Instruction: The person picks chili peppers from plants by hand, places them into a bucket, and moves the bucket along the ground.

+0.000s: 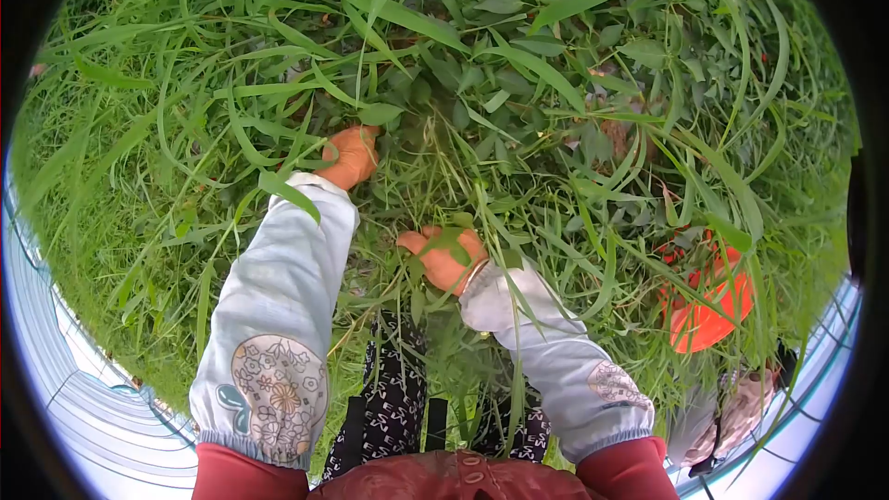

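Observation:
Tall green grass (120, 176) and leafy plants surround both hands. My left hand (352, 156) reaches into the leaves left of the middle; its fingers are curled, with the tips hidden by foliage. Lower and to the right, my right hand (448, 257) is among grass stems, its fingers bent and a green leaf lying across its back. What either hand holds, if anything, is too hidden to tell. Pale sleeve covers reach from both wrists to red sleeves.
An orange-red container (711, 310) with red things by its rim sits in the grass at the right. Below it lies a pale pinkish bag or cloth (732, 412), partly hidden. My patterned trousers (394, 389) show at the bottom.

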Motion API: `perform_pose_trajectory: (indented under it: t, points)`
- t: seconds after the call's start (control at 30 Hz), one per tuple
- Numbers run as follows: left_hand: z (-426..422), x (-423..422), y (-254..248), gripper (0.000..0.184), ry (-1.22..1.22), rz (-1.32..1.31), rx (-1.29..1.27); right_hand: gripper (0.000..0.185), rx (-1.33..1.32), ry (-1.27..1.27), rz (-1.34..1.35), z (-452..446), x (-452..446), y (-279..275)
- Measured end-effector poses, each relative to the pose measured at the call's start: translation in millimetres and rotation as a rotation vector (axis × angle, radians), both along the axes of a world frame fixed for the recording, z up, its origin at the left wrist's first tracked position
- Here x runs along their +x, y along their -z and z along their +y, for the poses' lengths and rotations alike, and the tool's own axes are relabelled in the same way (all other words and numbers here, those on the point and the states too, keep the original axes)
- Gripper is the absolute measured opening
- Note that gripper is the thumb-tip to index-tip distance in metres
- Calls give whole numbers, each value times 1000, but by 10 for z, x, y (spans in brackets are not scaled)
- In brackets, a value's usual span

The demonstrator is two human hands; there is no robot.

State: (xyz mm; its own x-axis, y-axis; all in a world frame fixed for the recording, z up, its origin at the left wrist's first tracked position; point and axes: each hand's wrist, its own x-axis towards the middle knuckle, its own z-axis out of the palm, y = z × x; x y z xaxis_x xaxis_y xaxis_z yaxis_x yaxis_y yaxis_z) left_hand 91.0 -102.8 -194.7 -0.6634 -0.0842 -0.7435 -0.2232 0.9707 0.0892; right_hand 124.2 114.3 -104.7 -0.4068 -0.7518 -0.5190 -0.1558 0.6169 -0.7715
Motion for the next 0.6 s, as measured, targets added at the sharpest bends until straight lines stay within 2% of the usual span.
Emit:
perform_pose_trajectory:
  t: [0.07, 0.13, 0.2, 0.23, 0.37, 0.47, 0.57, 0.6]
  points:
    - [6, 122, 213, 38, 72, 47, 57, 31, 49, 27, -76, 21, 39, 15]
    - [11, 113, -24, 49, 715, 78, -323, 31, 57, 90, -100, 18, 68, 24]
    - [54, -44, -190, 50, -156, 29, 44, 31, 41, 124, -97, 24, 113, 62]
    - [85, -81, -383, 45, -301, 76, 131, 32, 46, 138, -103, 20, 144, 96]
    - [47, -57, -572, 39, -150, 91, 84, 32, 98, 188, -177, -15, 219, 141]
    - [116, -155, -790, 40, -105, -175, -32, 33, 76, 186, -180, -37, 146, 103]
    - [170, -103, -956, 35, -116, -181, -6, 36, 58, 191, -172, 10, 177, 119]
    - [144, -77, -952, 36, -235, -152, 18, 37, 60, 201, -233, 36, 145, 90]
